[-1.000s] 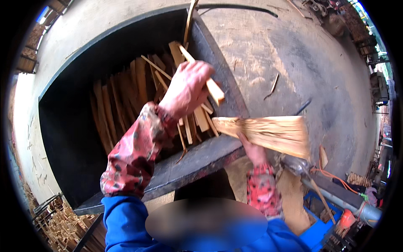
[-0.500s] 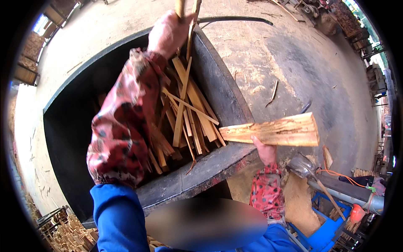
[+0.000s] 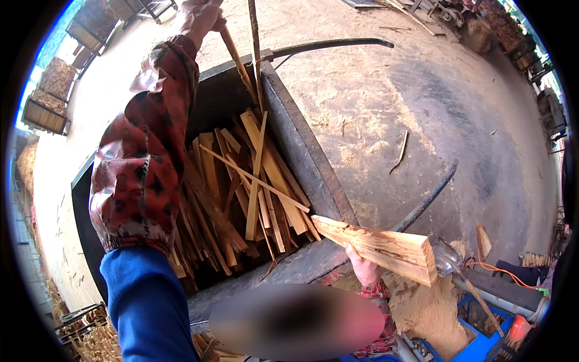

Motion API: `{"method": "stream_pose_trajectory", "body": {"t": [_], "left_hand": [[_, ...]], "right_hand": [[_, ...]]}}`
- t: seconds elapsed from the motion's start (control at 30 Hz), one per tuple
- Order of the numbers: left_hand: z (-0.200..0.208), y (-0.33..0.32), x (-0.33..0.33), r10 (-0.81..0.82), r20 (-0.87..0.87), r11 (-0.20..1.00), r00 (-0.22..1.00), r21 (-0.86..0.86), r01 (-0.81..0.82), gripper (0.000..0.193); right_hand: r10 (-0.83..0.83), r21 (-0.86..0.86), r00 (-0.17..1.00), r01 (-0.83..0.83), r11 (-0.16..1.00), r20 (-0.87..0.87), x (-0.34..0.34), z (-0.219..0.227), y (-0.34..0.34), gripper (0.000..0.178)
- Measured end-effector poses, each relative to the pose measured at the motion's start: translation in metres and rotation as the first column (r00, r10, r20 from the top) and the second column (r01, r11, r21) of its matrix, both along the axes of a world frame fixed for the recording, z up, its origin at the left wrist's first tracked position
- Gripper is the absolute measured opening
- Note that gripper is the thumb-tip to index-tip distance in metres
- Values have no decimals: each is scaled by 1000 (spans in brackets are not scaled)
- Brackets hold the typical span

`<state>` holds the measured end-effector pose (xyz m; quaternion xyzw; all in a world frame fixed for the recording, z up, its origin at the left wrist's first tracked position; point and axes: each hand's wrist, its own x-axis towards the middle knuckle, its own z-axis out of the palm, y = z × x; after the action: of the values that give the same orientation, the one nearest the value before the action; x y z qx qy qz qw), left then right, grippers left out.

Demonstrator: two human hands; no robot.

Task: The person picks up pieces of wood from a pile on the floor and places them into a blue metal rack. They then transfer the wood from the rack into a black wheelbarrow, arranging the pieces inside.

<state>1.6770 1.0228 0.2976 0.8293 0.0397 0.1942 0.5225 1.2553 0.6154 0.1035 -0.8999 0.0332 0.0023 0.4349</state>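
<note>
The grip of the right hand (image 3: 363, 267) was closed round the lower side of a split wood block (image 3: 380, 244), its narrow end above the black bin's (image 3: 301, 136) near right corner; the left hand (image 3: 199, 24), past the far edge, clasped a stick (image 3: 238, 63) slanting into the far right corner. Held off-centre, the block could have tipped from its heavier end; the stick could have snagged the upright stick (image 3: 254, 36) beside it. Compared with half a second earlier, the left hand had moved farther out and the block's broad end sat lower in view.
</note>
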Motion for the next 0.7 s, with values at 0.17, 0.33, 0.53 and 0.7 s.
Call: {"method": "stream_pose_trajectory", "body": {"t": [0.17, 0.33, 0.53, 0.7], "left_hand": [[-50, -17, 35, -8, -32, 952, 999, 306, 18, 77], [-82, -24, 28, -53, -56, 970, 997, 233, 65, 73], [-98, -37, -3, -81, -97, 979, 992, 180, 97, 79], [-142, -25, -70, -128, -274, 959, 953, 211, 190, 38]], "right_hand": [[-17, 182, 997, 30, 983, -74, 8, 18, 5, 28], [2, 321, 992, 39, 946, -127, 11, 16, 6, 31], [-18, 341, 992, 60, 938, -122, 11, 7, 7, 36], [-38, 393, 993, 78, 916, -107, 4, 3, 3, 63]]}}
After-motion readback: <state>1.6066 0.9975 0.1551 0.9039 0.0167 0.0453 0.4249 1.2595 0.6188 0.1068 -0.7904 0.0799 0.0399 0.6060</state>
